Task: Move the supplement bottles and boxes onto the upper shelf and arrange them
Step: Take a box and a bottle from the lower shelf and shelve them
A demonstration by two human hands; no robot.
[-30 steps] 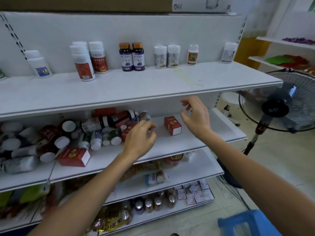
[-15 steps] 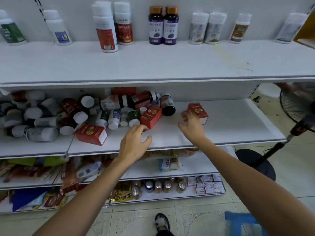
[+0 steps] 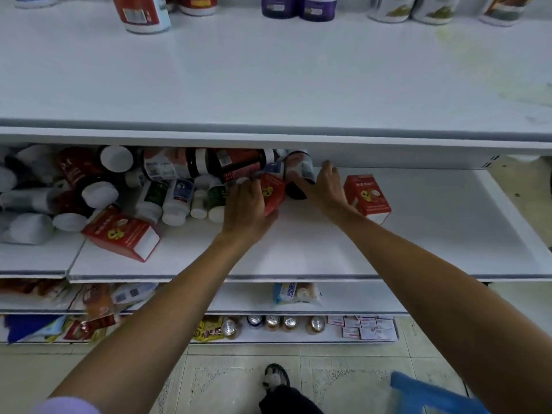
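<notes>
A heap of supplement bottles [image 3: 167, 186] lies on its side at the left of the middle shelf [image 3: 328, 252]. My left hand [image 3: 246, 207] grips a small red box [image 3: 272, 191] at the heap's right edge, fingers over it and thumb under it. My right hand [image 3: 325, 189] wraps the side of a dark bottle [image 3: 298, 176] lying just behind that box. Another red box [image 3: 366, 195] stands right of my right hand. A larger red box [image 3: 122, 234] lies at the front left. The upper shelf [image 3: 268, 79] carries upright bottles [image 3: 145, 13] along its back.
The upper shelf's front lip [image 3: 268, 138] overhangs the heap and hides its back. Lower shelves hold snack packets [image 3: 294, 292] and small jars [image 3: 273, 322]. A blue stool [image 3: 433, 392] stands on the floor at the right, near my foot [image 3: 276, 380].
The view dropped and moved closer. Both hands reached further into the middle shelf: the left closed on the small red box, the right passed the right-hand box and landed on the dark bottle.
</notes>
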